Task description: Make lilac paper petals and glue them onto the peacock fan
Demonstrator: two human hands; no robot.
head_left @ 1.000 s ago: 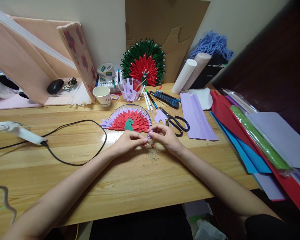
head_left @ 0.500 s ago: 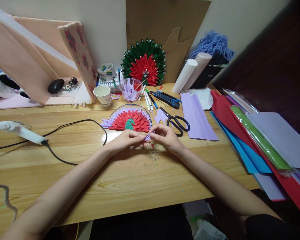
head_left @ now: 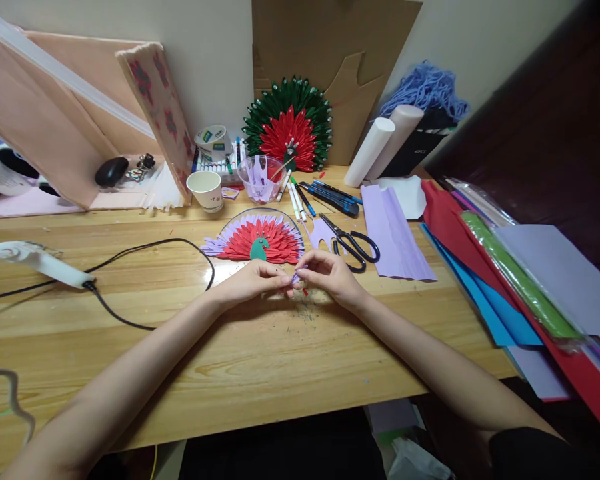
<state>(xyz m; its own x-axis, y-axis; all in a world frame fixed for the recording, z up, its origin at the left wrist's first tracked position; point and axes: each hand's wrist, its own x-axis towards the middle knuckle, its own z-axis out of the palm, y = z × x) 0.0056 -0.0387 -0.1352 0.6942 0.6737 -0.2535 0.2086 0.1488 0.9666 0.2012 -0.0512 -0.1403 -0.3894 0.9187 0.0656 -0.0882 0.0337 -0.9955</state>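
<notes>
My left hand (head_left: pixel 253 281) and my right hand (head_left: pixel 333 275) meet at the middle of the wooden table (head_left: pixel 280 360). Both pinch a small folded lilac paper piece (head_left: pixel 296 276) between their fingertips. Just behind my hands lies a flat paper peacock (head_left: pixel 257 240) with red and lilac petals and a green body. Black-handled scissors (head_left: pixel 353 243) lie to the right of it, close to my right hand. A lilac paper scrap (head_left: pixel 320 232) sits beside the scissors.
A white glue gun (head_left: pixel 35 261) with a black cord (head_left: pixel 150 280) lies left. A paper cup (head_left: pixel 206 191), a clear bowl of lilac pieces (head_left: pixel 261 179), markers (head_left: pixel 296 200) and a finished peacock (head_left: pixel 287 127) stand behind. A lilac sheet (head_left: pixel 395 230) and stacked coloured paper (head_left: pixel 510 280) fill the right.
My fingers have shifted slightly on the lilac piece, bringing it lower and closer between both hands. Nothing else on the table has moved.
</notes>
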